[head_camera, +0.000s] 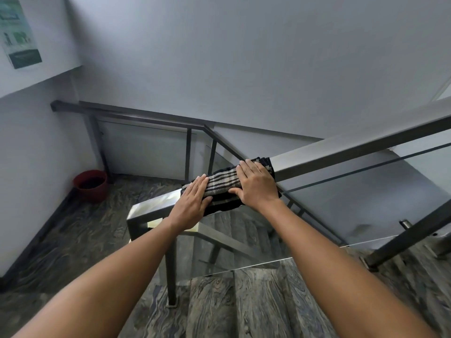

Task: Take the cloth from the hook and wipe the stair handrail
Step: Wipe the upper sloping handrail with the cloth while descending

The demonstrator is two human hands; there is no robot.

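A black and beige checked cloth (223, 182) lies folded over the top of the flat steel stair handrail (341, 152), near its lower end. My left hand (191, 204) lies flat on the cloth's left end, fingers straight. My right hand (256, 184) presses flat on the cloth's right part, with the thumb spread along its near side. The cloth's dark edge hangs down the near side of the rail between my hands. The bare shiny end of the rail (151, 203) shows to the left of my left hand. No hook is in view.
Glass panels (244, 240) fill the railing below the rail, on steel posts (172, 272). Patterned grey stone steps (244, 301) descend to a landing with a red pot (91, 182) in the corner. A second railing (146, 118) runs along the far wall. A poster (19, 32) hangs top left.
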